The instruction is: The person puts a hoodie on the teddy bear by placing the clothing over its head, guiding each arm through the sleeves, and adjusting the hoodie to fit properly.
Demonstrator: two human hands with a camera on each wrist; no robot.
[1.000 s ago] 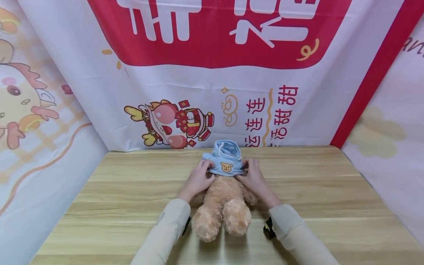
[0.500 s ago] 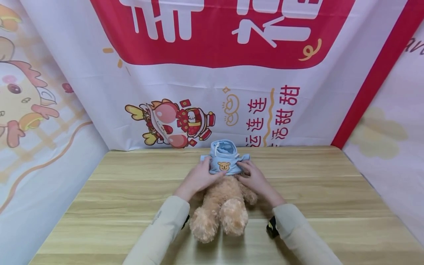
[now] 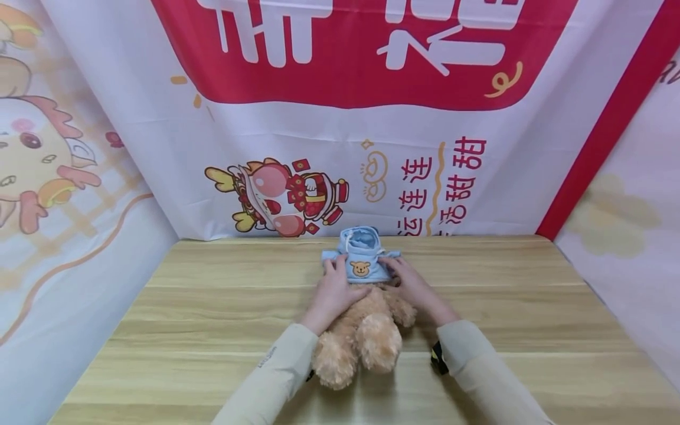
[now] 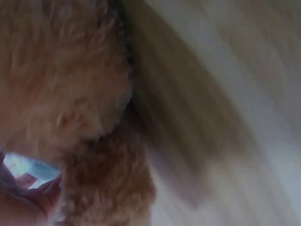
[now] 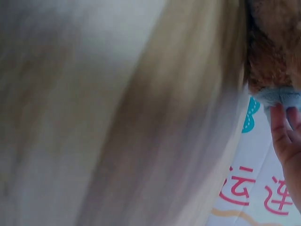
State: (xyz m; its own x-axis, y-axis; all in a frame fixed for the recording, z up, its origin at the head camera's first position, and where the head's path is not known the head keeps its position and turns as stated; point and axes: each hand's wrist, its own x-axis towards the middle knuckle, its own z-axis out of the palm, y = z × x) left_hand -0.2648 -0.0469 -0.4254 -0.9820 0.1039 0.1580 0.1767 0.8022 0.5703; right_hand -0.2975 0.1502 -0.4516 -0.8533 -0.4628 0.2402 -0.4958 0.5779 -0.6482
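Observation:
A light brown plush bear (image 3: 378,345) lies on the table with its legs towards me. A small light blue hoodie (image 3: 368,271) with a bear-face patch covers its upper end; the head is not visible. My left hand (image 3: 336,293) grips the hoodie's left side, its thumb stretched across the fur just below the hem. My right hand (image 3: 417,290) pinches the hoodie at its lower right side, beside the plush arm (image 3: 402,311). In the right wrist view, fingers (image 5: 278,125) touch the blue hem. The left wrist view shows mostly fur (image 4: 61,80).
The wooden table (image 3: 212,319) extends to both sides of the bear. A white and red printed cloth (image 3: 297,130) hangs right behind its far edge. Another printed cloth (image 3: 58,177) hangs at the left.
My left hand has shifted, its thumb now below the hem instead of on it. Both sleeves now stick out sideways; the right one was hidden by my hand a second ago.

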